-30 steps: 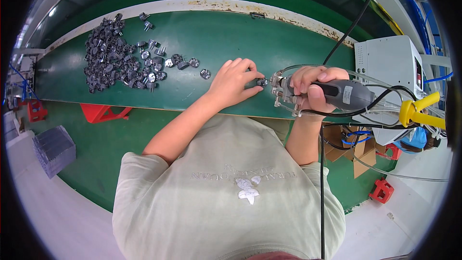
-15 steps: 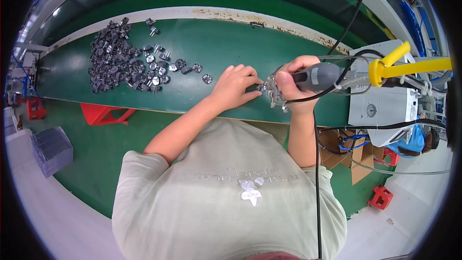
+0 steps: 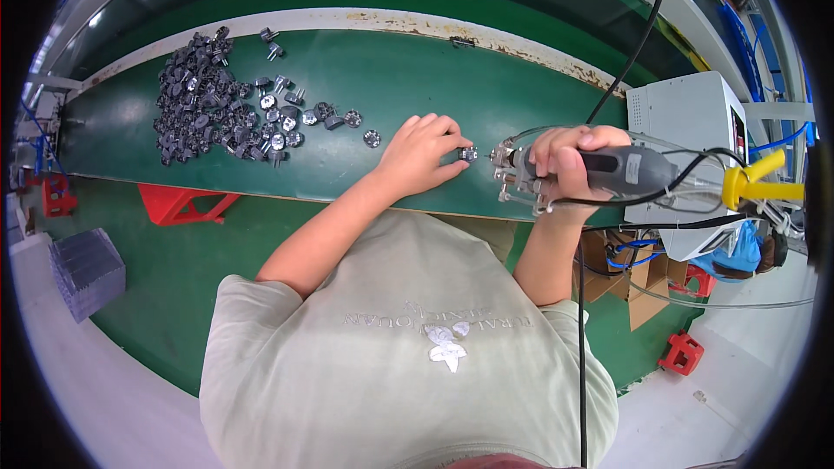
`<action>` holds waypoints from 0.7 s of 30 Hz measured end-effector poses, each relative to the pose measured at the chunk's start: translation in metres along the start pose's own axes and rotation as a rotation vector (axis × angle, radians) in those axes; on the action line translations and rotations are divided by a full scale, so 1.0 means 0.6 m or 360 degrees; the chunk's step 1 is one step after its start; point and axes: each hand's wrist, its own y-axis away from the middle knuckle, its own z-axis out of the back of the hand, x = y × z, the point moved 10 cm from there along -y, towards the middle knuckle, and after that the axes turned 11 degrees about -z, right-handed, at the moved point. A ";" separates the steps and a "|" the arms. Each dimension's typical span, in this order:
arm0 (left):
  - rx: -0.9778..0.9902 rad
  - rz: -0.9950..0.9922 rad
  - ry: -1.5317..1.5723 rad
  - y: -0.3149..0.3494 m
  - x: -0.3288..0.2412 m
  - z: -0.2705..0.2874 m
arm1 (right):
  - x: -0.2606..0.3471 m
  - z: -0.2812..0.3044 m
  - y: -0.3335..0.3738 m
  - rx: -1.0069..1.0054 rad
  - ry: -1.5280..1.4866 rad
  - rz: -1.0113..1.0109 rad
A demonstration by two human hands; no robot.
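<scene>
My left hand [image 3: 420,155] is closed, pinching a small round black-and-silver part [image 3: 468,155] between thumb and fingertips just above the green bench top. My right hand [image 3: 566,161] is wrapped round a grey electric screwdriver [image 3: 627,171], held level with its tip pointing left. A clear and metal guide frame surrounds the tip, which stands a short way right of the part, apart from it. Left of my left hand lies a heap of similar parts [image 3: 195,104], and a few loose ones trail toward the hand, the nearest a single part [image 3: 372,138].
A yellow strap [image 3: 769,191] and several cables run from the screwdriver's rear. At the bench's right end stands a light grey machine [image 3: 686,113], with a cardboard box [image 3: 647,295] below. Red stools [image 3: 182,204] are on the floor. A white rusty ledge [image 3: 347,19] edges the bench's far side.
My right hand has drawn the screwdriver to the right, off the part, which now shows clearly. My left hand keeps its pinch in nearly the same place.
</scene>
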 end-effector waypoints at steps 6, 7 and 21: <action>-0.0002 -0.0004 0.0001 -0.001 -0.001 0.000 | -0.017 0.004 -0.002 -0.0045 0.0105 -0.0014; -0.0003 -0.0005 -0.0003 -0.001 -0.001 0.000 | -0.017 0.003 -0.002 -0.0035 0.0095 -0.0007; -0.0024 -0.0027 -0.0016 -0.002 -0.001 -0.001 | 0.014 0.039 -0.005 -0.0081 0.0153 0.0000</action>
